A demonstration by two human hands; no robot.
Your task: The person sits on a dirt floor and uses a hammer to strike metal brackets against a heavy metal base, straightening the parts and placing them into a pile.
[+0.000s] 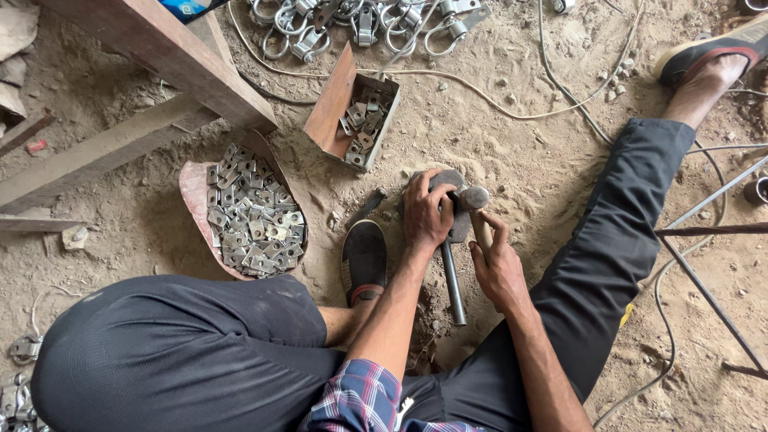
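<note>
Seated on the sandy floor (552, 176), a worker's left hand (426, 214) presses down on a dark metal anvil block (450, 182); the right hand (498, 268) grips a wooden-handled hammer (475, 200), its handle running toward the body.

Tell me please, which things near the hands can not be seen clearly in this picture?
- Head view: the piece under the left hand is hidden by its fingers.
- The hammer handle is covered by the right hand.
- The rod top end is hidden under the left hand.
- The clamps are cut off by the upper edge.
</note>
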